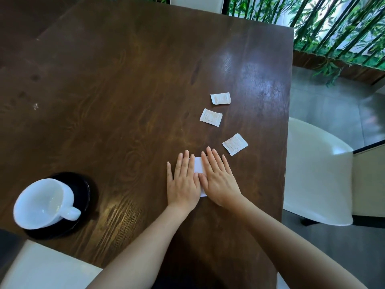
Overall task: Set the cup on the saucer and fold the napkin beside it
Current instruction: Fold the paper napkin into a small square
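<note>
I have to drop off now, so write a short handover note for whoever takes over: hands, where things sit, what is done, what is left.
Left hand and right hand: both flat, palms down, pressing the white napkin against the table; neither grips anything.
Cup: sits on the black saucer at the near left, handle toward the hands.
Napkin: mostly hidden under the hands, well to the right of the saucer; how far it is folded cannot be told.
Three sachets lie beyond the hands.
Done: cup on saucer.
Left: finish the fold, and probably move the napkin nearer the saucer.
</note>
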`<action>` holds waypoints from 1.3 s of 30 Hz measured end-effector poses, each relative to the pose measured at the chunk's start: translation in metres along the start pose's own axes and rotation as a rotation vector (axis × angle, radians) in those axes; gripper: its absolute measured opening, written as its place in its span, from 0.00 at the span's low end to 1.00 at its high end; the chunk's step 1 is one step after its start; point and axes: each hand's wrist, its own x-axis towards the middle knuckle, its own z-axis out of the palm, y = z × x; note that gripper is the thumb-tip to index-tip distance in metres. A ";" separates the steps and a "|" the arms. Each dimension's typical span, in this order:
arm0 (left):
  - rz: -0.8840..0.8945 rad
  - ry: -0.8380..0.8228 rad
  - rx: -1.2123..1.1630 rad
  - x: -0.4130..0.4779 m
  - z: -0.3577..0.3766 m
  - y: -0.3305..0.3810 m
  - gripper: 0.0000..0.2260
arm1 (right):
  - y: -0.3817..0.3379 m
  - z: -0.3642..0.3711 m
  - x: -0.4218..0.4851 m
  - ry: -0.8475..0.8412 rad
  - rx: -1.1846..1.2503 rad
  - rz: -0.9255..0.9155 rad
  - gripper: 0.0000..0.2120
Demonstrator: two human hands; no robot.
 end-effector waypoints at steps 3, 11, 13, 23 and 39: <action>0.002 -0.022 0.019 0.001 0.000 -0.002 0.27 | 0.000 -0.003 0.001 -0.006 -0.003 -0.006 0.29; 0.009 -0.025 -0.014 0.004 -0.001 -0.009 0.29 | 0.001 -0.022 0.009 -0.067 0.101 0.019 0.28; -0.035 0.046 -0.049 0.001 -0.005 -0.008 0.32 | 0.000 -0.033 0.016 -0.063 0.109 0.040 0.25; -0.166 0.081 -0.489 -0.020 -0.021 -0.020 0.35 | -0.009 -0.072 0.033 -0.243 0.610 0.137 0.08; -0.602 0.347 -1.295 -0.054 -0.095 -0.058 0.19 | -0.089 -0.113 0.040 -0.232 0.971 0.136 0.17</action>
